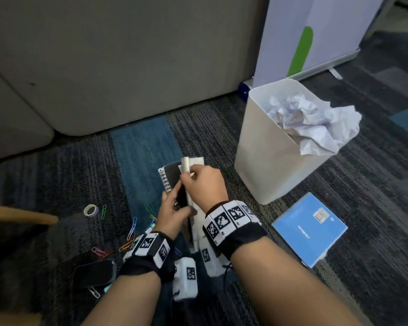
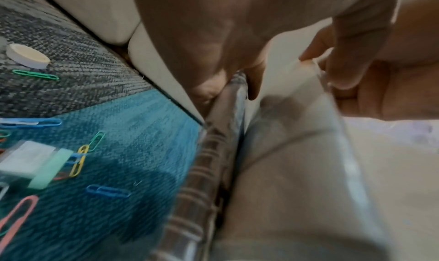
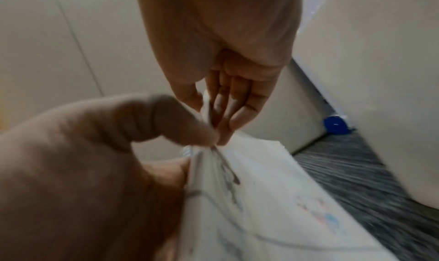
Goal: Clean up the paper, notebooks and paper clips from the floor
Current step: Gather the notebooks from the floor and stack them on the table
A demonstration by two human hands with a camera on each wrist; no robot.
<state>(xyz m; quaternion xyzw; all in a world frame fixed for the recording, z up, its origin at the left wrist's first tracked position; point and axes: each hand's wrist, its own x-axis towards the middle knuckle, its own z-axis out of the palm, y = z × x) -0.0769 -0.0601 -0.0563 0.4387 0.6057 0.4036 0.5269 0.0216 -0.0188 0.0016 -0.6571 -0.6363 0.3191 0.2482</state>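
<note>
A spiral notebook (image 1: 170, 177) with a dark cover is held upright above the carpet; its wire binding (image 2: 209, 152) shows in the left wrist view. My left hand (image 1: 181, 201) grips its lower edge. My right hand (image 1: 190, 176) pinches the notebook's white pages (image 1: 193, 161) at the top, thumb against fingers (image 3: 228, 107), and the page (image 3: 273, 190) curves away below. A blue notebook (image 1: 309, 229) lies flat on the floor to the right. Several coloured paper clips (image 1: 132, 228) are scattered on the carpet at the left, a blue one (image 2: 108, 191) among them.
A white bin (image 1: 266, 158) stuffed with crumpled paper (image 1: 316, 123) stands right of my hands. A tape roll (image 1: 91, 210), a black flat object (image 1: 93, 274) and a small clear box (image 2: 26, 160) lie at the left. A grey sofa (image 1: 127, 67) closes off the back.
</note>
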